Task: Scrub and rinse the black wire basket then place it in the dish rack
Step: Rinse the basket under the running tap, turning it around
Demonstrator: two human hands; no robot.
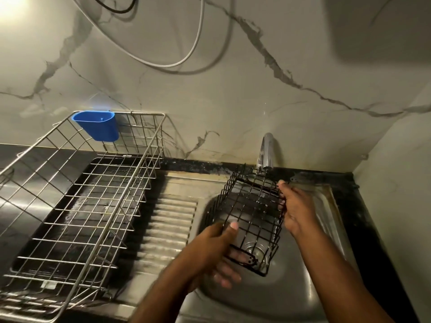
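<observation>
The black wire basket (253,217) filled most of the space over the sink (291,287), tilted, its far end right under the faucet (265,151) at twelve o'clock. The right hand (296,206) gripped its three o'clock side, close to the sink's right rim; the left hand (217,245) gripped the eight o'clock corner. Below the basket, the basin lay open toward six o'clock. At nine o'clock the ribbed drainboard (172,224) offered a bare strip between sink and dish rack (77,201). The rack's tall wire wall stood along that strip; its top was open, with a blue cup (98,124) hung at the far corner.
</observation>
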